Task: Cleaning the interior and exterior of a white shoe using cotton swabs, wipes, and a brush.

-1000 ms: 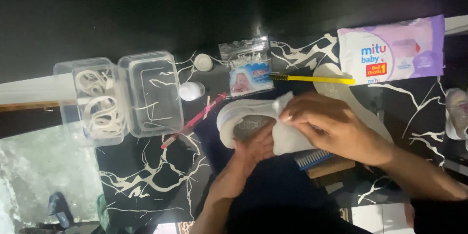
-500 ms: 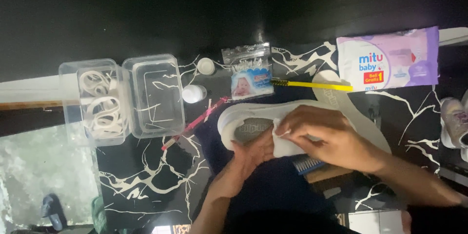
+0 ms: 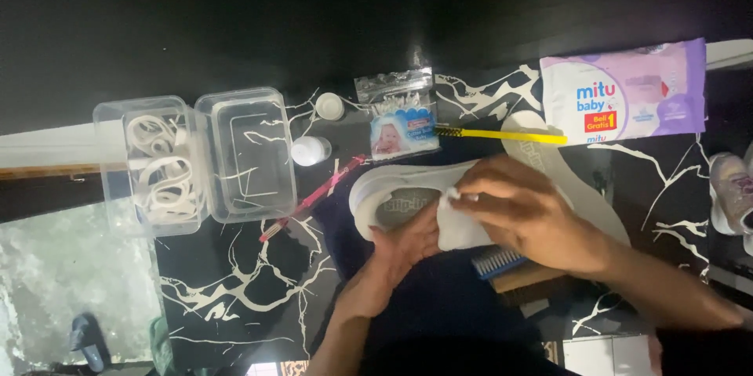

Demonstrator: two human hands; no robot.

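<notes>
A white shoe [image 3: 384, 188] lies sole-side up on a black marbled table [image 3: 235, 274]. My left hand [image 3: 400, 250] grips its near edge from below. My right hand [image 3: 522, 215] presses a white wipe [image 3: 455, 227] against the shoe's sole. A white insole [image 3: 572, 180] lies partly hidden under my right hand and wrist.
An open clear plastic box [image 3: 196, 160] holds white laces on the left. A pink toothbrush [image 3: 314, 196], two white caps [image 3: 311, 150], a bag of cotton swabs [image 3: 396, 113], a yellow-handled brush [image 3: 502, 135], a purple wipe pack [image 3: 623, 94], a blue-bristled wooden brush [image 3: 510, 266] and another shoe [image 3: 733, 192] surround the work.
My right hand has slid the wipe slightly back and forth along the shoe's sole. The left hand stays on the shoe.
</notes>
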